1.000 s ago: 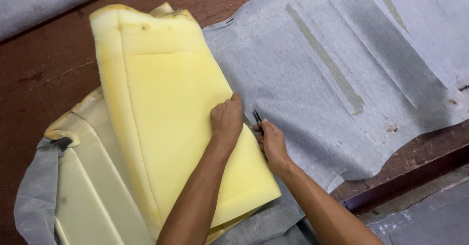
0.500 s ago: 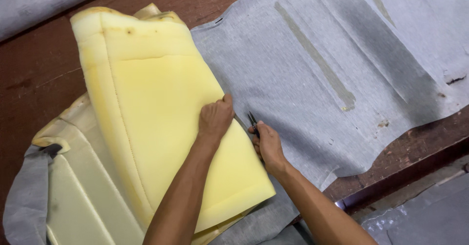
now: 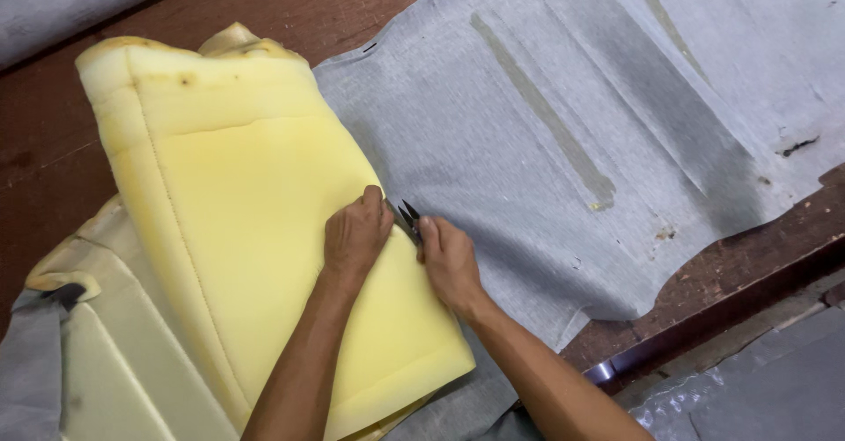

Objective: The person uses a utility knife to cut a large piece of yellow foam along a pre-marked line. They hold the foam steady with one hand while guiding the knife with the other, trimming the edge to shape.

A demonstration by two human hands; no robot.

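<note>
In the head view, a thick slab of yellow foam [image 3: 246, 230] is seen lying on a dark red-brown table [image 3: 290, 5]. The foam is laid at a slant, with its top end far from the person and its bottom corner near the lower middle of the picture. A line of stitches is seen running down its left side.

The left hand [image 3: 355, 237] is pressed flat on the right edge of the foam, with the fingers bent down onto it. The right hand [image 3: 449, 260] is placed just beside it, on the same edge. The two hands are close together, almost touching. A small pair of dark scissors [image 3: 407, 216] is held in the right hand, which is closed around the handles. The thin blades are pointed up and away, right at the line where the foam meets the grey fabric [image 3: 572, 142]. The tips are seen between the two hands.

The grey fabric is spread wide over the table to the right of the foam. Pale strips are seen across it, and its near edge looks ragged.

Under the foam, on the left, a pale cream cover [image 3: 106, 362] is seen, with more grey cloth at the far left corner.
</note>
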